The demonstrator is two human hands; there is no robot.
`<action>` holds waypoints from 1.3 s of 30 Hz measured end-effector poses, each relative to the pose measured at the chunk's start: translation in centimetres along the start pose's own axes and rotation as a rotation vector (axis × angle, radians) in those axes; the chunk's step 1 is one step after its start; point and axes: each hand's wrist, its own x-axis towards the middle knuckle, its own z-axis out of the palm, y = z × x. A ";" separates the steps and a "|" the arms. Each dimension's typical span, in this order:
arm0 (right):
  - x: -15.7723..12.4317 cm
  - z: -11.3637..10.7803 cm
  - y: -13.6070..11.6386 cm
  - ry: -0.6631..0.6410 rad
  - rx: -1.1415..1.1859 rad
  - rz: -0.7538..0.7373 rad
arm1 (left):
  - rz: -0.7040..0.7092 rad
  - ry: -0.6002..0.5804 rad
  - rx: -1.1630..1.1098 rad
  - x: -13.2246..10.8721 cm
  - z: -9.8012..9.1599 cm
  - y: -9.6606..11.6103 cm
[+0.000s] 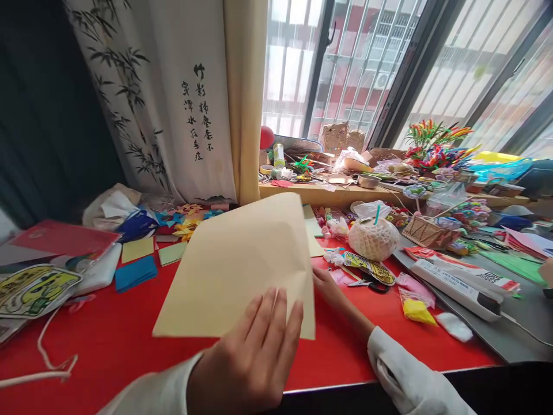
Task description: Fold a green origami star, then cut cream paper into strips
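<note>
A large pale yellow sheet of paper (242,259) stands tilted over the red tabletop, its upper edge curving and creases showing near its right side. My left hand (259,346) grips its lower right part, with the fingers laid long across the front and the thumb out of sight. At the sheet's right edge is my right hand (325,286); the paper covers most of its fingers, so their grip is hidden. Small yellow paper (137,249), blue paper (136,274) and light green paper (171,253) pieces lie left of the sheet.
Right of the sheet are scissors (375,285), a net-wrapped round object (374,238) with a straw, and a white power strip (455,290). A white cord (45,351) crosses the table's left side. Craft materials crowd the windowsill (298,192).
</note>
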 end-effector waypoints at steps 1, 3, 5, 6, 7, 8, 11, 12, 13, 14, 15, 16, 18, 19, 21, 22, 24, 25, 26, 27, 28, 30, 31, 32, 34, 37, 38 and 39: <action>-0.1 -0.1 0.1 0.011 0.017 0.016 | -0.025 -0.043 -0.019 -1.7 0.1 1.6; -0.4 0.2 0.0 0.009 0.076 0.071 | -0.066 -0.083 -0.079 -5.2 0.7 4.3; -1.0 0.9 -0.4 -0.032 0.117 0.114 | -0.098 -0.116 -0.128 -8.1 1.5 6.2; -1.3 1.4 -0.8 -0.071 0.109 0.110 | -0.146 -0.116 -0.135 -9.3 1.9 7.0; -1.7 2.0 -1.2 -0.113 0.077 0.083 | -0.178 -0.113 -0.147 -10.1 2.2 7.6; -2.2 2.6 -1.7 -0.145 0.025 0.039 | -0.199 -0.097 -0.150 -10.8 2.3 8.1; -3.3 3.8 -2.8 -0.199 -0.159 -0.125 | -0.259 -0.067 -0.203 -11.7 2.0 8.3; -3.6 4.0 -3.0 -0.197 -0.212 -0.172 | -0.272 -0.103 -0.257 -11.7 1.7 7.6; -3.7 4.0 -2.9 -0.185 -0.259 -0.200 | -0.270 -0.151 -0.336 -11.6 1.4 6.4; -3.6 3.9 -2.8 -0.165 -0.301 -0.210 | -0.262 -0.217 -0.421 -11.5 1.2 4.8; -3.2 3.7 -2.5 -0.136 -0.335 -0.199 | -0.229 -0.270 -0.493 -11.4 1.2 2.8; -2.7 3.5 -2.1 -0.110 -0.357 -0.161 | -0.152 -0.295 -0.559 -11.3 1.6 0.5; -1.1 2.8 -1.3 -0.046 -0.386 -0.093 | -0.069 -0.355 -0.622 -11.4 3.5 -4.0; 0.0 2.4 -1.0 0.004 -0.403 -0.077 | -0.106 -0.319 -0.600 -11.7 4.9 -6.0; 2.1 1.5 -0.5 0.129 -0.454 -0.101 | -0.392 -0.143 -0.504 -13.0 8.1 -8.7; 2.9 1.0 -0.2 0.192 -0.480 -0.130 | -0.589 -0.085 -0.443 -13.9 9.6 -9.3; 3.9 -0.2 0.4 0.296 -0.544 -0.179 | -0.755 -0.088 -0.355 -15.7 11.5 -9.4; 4.1 -0.8 0.9 0.320 -0.586 -0.214 | -0.766 -0.107 -0.283 -16.3 12.0 -9.0; 4.1 -1.4 1.6 0.316 -0.622 -0.241 | -0.745 -0.130 -0.228 -16.8 12.2 -8.5; 4.1 -1.9 2.2 0.294 -0.639 -0.272 | -0.733 -0.152 -0.205 -16.9 12.2 -8.1; 4.0 -2.3 2.9 0.268 -0.640 -0.265 | -0.730 -0.171 -0.190 -16.8 12.1 -7.7; 3.8 -2.7 4.1 0.228 -0.634 -0.221 | -0.732 -0.210 -0.175 -16.3 11.9 -7.4; 3.8 -2.4 4.4 0.200 -0.624 -0.196 | -0.730 -0.227 -0.171 -16.0 11.8 -7.4; 3.6 -2.0 4.6 0.169 -0.606 -0.185 | -0.732 -0.240 -0.165 -15.8 11.8 -7.6; 3.2 -0.3 4.3 0.094 -0.560 -0.206 | -0.732 -0.254 -0.154 -15.6 11.8 -7.8; 1.9 2.9 2.8 -0.089 -0.559 -0.310 | -0.707 -0.257 -0.145 -15.5 11.7 -7.8; 1.4 3.8 2.1 -0.164 -0.581 -0.352 | -0.691 -0.255 -0.144 -15.5 11.7 -7.7; 0.9 4.7 1.4 -0.212 -0.587 -0.384 | -0.674 -0.253 -0.143 -15.5 11.7 -7.6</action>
